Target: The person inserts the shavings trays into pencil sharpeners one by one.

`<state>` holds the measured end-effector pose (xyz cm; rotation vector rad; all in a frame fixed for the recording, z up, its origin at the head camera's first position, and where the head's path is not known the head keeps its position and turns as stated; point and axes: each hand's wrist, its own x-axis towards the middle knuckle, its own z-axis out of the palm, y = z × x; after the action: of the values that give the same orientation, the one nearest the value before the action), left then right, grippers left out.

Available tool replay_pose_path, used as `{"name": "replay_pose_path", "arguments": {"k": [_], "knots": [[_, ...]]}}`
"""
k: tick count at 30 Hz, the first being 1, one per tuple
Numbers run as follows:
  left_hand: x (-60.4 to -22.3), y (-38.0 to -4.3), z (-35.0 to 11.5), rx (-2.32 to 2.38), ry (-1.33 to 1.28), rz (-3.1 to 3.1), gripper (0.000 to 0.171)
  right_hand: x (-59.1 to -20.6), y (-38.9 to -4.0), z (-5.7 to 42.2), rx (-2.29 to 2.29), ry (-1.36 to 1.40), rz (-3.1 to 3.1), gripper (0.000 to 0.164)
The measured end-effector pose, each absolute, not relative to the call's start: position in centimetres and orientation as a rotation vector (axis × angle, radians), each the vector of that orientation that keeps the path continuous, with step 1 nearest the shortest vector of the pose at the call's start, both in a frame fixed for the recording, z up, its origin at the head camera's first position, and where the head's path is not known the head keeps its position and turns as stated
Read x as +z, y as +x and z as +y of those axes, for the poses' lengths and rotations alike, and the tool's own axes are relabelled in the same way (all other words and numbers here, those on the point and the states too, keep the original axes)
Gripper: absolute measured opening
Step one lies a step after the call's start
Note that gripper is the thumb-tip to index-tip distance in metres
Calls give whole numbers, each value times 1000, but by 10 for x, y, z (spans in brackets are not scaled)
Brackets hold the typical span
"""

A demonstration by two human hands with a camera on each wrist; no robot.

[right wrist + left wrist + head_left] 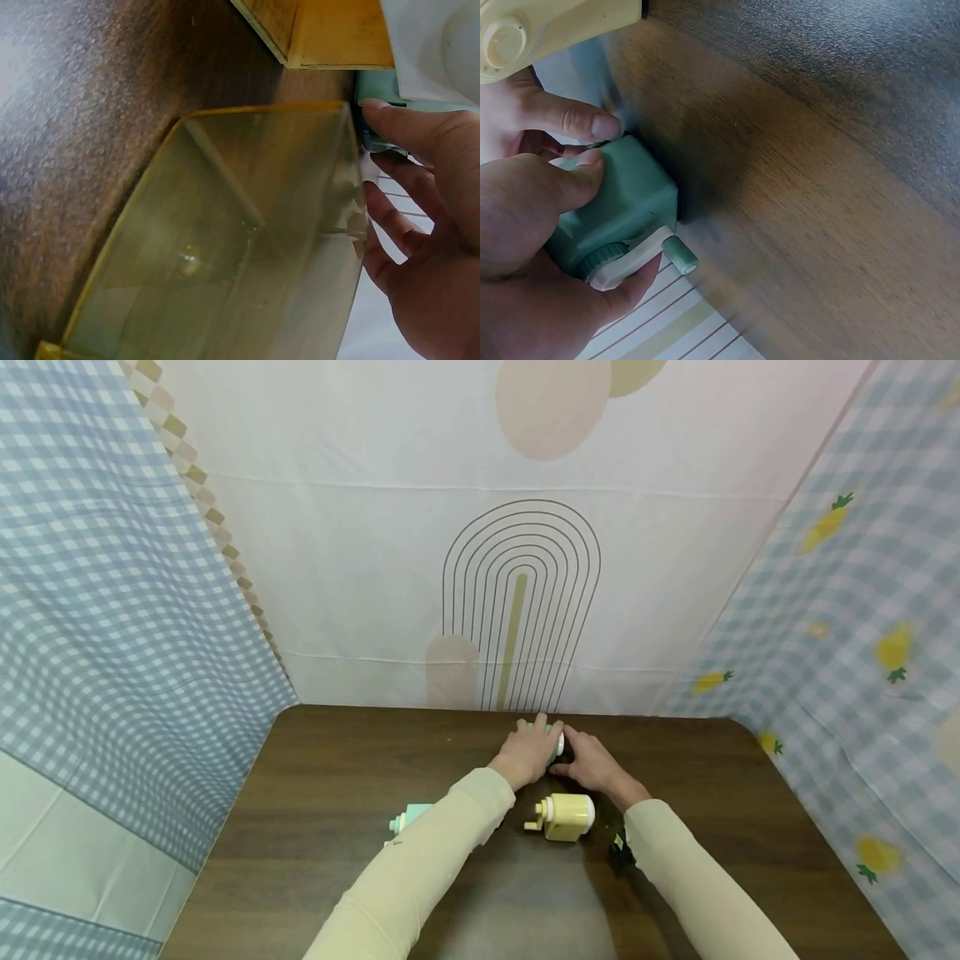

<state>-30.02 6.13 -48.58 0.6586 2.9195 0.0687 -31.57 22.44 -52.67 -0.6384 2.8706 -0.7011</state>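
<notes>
A green crank pencil sharpener [634,180] lies on its side at the far edge of the table, largely covered by the hands in the head view. My left hand [527,752] grips its body, thumb on one face and fingers near the white crank [634,259]. At its opposite end, my right hand [592,762] pinches the edge between thumb and fingers. Closer to me lies a yellow pencil sharpener [567,817]. A mint pencil sharpener [414,814] shows partly from behind the left sleeve.
A see-through, yellow-edged container [225,232] stands near the right wrist, looking dark beside the sleeve in the head view. The brown wooden table [337,760] meets a patterned white cloth [360,593] at the back; checked cloths hang at both sides.
</notes>
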Motion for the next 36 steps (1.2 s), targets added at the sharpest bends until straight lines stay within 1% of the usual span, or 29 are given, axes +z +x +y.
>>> {"name": "replay_pose_path", "arguments": {"k": [7, 20, 23, 28, 30, 36], "knots": [[-488, -302, 63, 89, 641, 2907, 78, -526, -314, 225, -738, -619, 2819, 80], [-489, -305, 55, 64, 698, 2928, 75, -517, -302, 224, -763, -621, 2748, 77], [-490, -307, 55, 77, 719, 2925, 79, -516, -300, 227, -763, -616, 2758, 78], [-488, -306, 54, 113, 737, 2944, 94, -510, -296, 235, -755, -623, 2759, 78], [-487, -305, 51, 124, 740, 2955, 97, -506, -293, 239, -734, -631, 2758, 79], [-472, -296, 40, 178, 801, 2996, 89, -489, -281, 248, -595, -672, 2826, 88]]}}
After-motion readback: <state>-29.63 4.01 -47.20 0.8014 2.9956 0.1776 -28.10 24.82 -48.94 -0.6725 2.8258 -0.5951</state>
